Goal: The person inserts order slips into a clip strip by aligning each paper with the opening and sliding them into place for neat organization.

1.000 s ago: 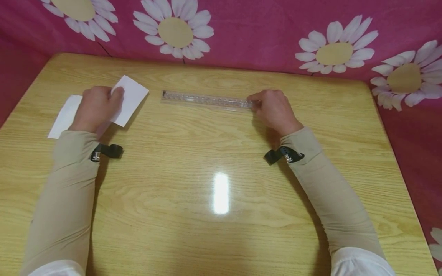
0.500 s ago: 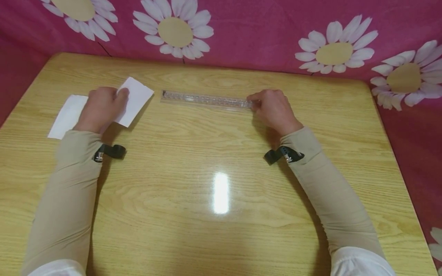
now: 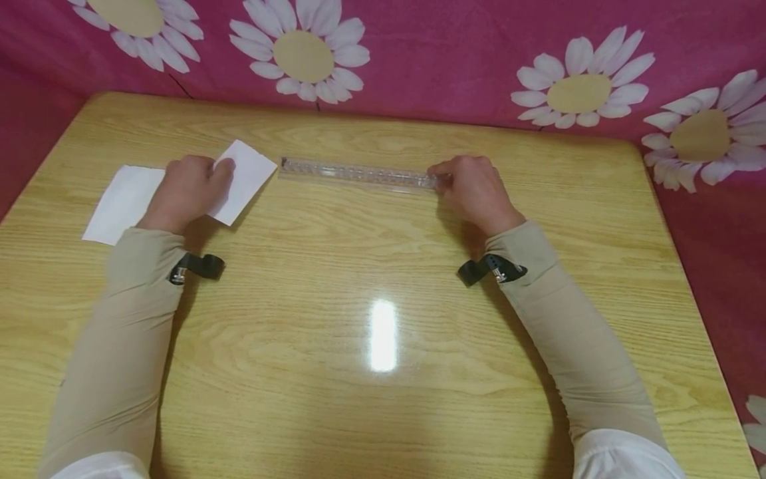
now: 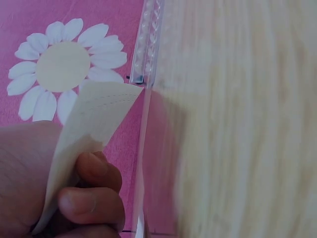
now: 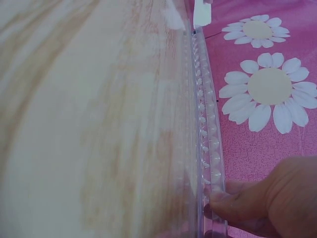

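My left hand (image 3: pixel 187 191) grips a small white paper (image 3: pixel 248 179), raised off the table and tilted. In the left wrist view, faint dashed lines cross the upper part of this paper (image 4: pixel 101 111), and my fingers curl against it. Its far corner is close to the left end of a long clear plastic strip (image 3: pixel 353 174) with a row of bumps; whether they touch I cannot tell. My right hand (image 3: pixel 479 193) pinches the strip's right end between thumb and fingers, as the right wrist view confirms at the strip's near end (image 5: pixel 214 168).
Another white paper (image 3: pixel 122 203) lies flat on the wood-grain table (image 3: pixel 335 279), partly hidden behind my left hand and wrist. A magenta cloth with daisies (image 3: pixel 437 60) hangs behind the table's back edge. Black straps with dark fittings (image 3: pixel 206 267) sit at both wrists.
My left hand has slid rightward with its paper, bringing the corner near the strip's left end and exposing more of the flat paper. My right hand and the strip have stayed put.
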### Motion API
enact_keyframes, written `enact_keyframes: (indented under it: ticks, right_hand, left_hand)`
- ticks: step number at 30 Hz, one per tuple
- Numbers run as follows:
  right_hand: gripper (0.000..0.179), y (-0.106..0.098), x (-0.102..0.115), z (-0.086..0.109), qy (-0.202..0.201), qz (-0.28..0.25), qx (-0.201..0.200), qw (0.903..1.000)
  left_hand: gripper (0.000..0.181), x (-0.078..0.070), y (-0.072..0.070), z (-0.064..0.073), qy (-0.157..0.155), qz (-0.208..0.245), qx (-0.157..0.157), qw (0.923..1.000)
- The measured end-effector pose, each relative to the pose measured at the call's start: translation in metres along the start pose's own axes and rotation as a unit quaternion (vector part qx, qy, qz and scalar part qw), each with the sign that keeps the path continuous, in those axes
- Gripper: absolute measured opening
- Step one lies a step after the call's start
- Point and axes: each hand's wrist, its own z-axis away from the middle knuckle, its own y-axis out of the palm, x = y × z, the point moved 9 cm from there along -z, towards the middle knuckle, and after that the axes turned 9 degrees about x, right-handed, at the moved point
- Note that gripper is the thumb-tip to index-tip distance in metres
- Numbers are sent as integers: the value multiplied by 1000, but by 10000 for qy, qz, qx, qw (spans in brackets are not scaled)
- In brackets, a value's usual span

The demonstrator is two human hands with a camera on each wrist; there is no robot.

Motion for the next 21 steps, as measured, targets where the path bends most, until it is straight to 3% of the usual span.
enact_keyframes:
  ticks: [15, 21]
  right_hand:
    - [30, 1, -2, -1, 11, -51, -26, 10000]
    - [30, 0, -1, 0, 23, -17, -8, 10000]
  left_hand:
    - [70, -6, 11, -1, -214, 195, 503, 9983]
    - [68, -7, 14, -1, -150, 131, 558, 9982]
